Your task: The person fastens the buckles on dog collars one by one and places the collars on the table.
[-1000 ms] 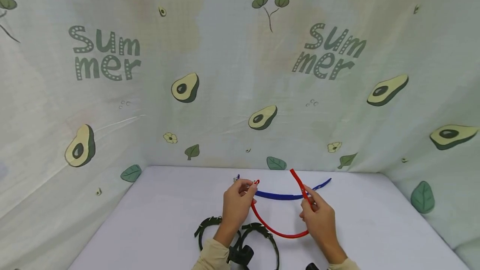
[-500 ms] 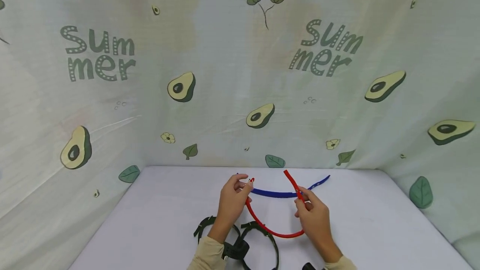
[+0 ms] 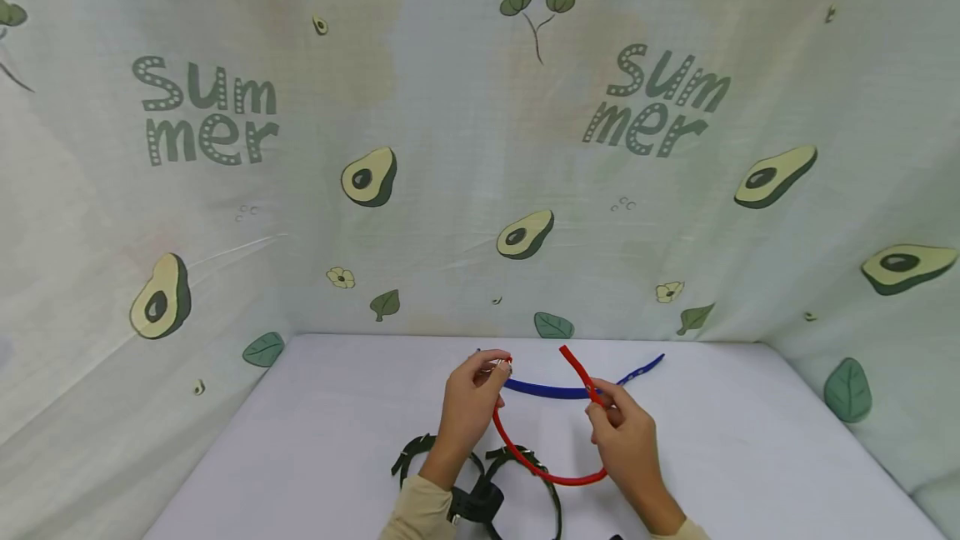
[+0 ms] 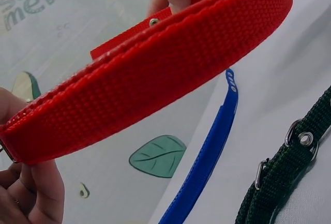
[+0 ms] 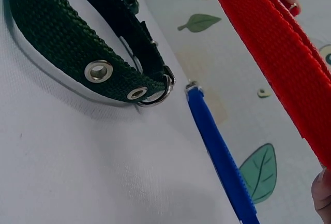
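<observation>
Red collar [image 3: 525, 448] of woven webbing hangs in a U above the white table [image 3: 300, 440], just in front of the blue collar [image 3: 558, 390] lying flat there. Left hand [image 3: 468, 407] pinches its buckle end between thumb and fingertips; right hand [image 3: 626, 440] pinches the holed strap end, which sticks up. Nearer the person than the blue collar sits a dark green collar [image 3: 480, 482]. Behind, the avocado-print cloth [image 3: 450, 148] reads "Summer" twice.
</observation>
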Motion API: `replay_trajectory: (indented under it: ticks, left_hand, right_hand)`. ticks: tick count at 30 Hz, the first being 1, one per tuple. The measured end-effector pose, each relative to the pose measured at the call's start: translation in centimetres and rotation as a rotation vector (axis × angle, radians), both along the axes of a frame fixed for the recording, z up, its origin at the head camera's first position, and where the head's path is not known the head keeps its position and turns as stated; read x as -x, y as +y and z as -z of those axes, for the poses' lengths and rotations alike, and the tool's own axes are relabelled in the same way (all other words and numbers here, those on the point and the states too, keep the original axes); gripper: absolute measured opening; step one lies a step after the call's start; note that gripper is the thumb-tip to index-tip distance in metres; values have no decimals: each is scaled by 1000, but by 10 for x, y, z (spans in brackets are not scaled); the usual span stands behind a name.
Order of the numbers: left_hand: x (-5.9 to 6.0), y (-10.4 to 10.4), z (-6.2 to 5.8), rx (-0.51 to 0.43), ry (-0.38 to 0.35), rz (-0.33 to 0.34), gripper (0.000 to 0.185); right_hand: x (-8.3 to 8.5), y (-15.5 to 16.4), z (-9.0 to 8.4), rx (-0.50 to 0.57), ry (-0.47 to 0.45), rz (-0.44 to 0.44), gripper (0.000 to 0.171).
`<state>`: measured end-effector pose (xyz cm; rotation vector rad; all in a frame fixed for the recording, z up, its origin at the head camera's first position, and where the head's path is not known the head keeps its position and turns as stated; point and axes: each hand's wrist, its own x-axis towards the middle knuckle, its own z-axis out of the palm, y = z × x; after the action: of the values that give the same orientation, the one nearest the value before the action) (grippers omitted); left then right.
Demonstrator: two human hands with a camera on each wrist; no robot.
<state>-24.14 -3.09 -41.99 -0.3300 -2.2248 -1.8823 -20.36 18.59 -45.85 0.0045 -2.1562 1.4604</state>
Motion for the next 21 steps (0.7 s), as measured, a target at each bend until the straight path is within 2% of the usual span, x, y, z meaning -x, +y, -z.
replay_trajectory:
  ticks: [8, 15, 21]
  left_hand:
    - [-1, 3, -1, -65, -7, -6, 16]
    - [-2, 5, -3, -102, -37, -11, 19]
    - [-5, 8, -3, -130, -67, 6, 19]
  right_hand:
    - [-4, -5, -5, -23, 13, -6, 32]
    - [-7, -10, -11, -47, 18, -51, 30]
    - [-12, -14, -13, -23, 17, -92, 18]
